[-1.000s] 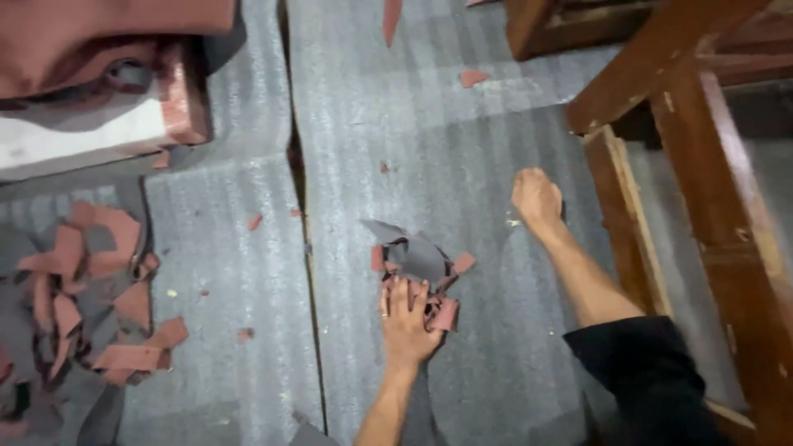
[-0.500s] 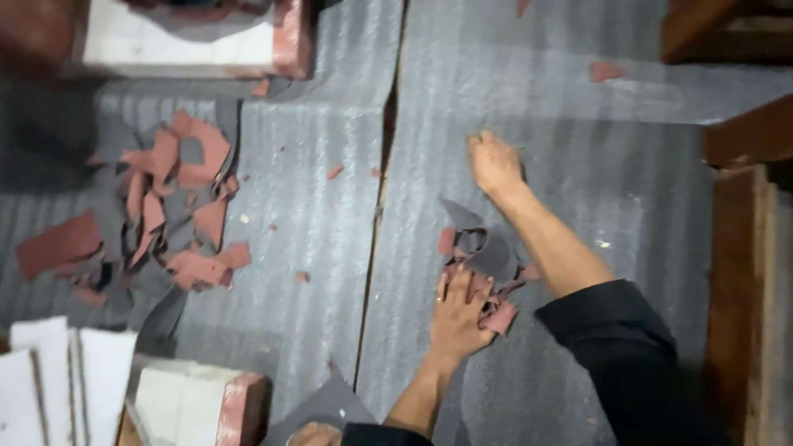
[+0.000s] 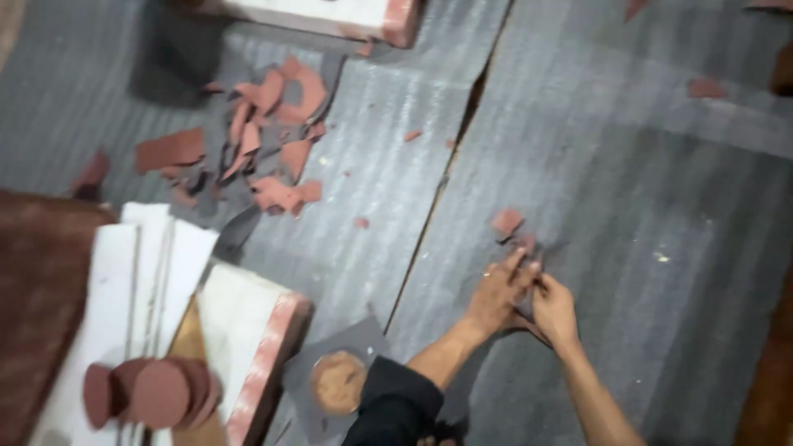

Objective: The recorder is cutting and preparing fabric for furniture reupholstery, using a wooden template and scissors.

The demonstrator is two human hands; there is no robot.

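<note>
My left hand (image 3: 496, 293) and my right hand (image 3: 555, 310) meet low on a grey ribbed floor mat (image 3: 628, 165). Their fingers close together on a small bunch of red-brown and grey scraps (image 3: 529, 263); blur hides the exact grip. One loose red-brown scrap (image 3: 505, 221) lies just beyond the fingertips. A black sleeve (image 3: 396, 405) covers my left upper arm, while my right forearm is bare.
A heap of red-brown offcuts (image 3: 264, 149) lies at upper left. White foam blocks with reddish edges (image 3: 248, 330) stand at lower left, carrying a stack of round dark-red discs (image 3: 157, 392). A brown disc on a grey square (image 3: 339, 381) sits near my sleeve. A seam (image 3: 446, 182) splits the mats.
The view has swung left and down. The bare foot and leg have left the picture. My right hand has come in and joined the left on the scraps.
</note>
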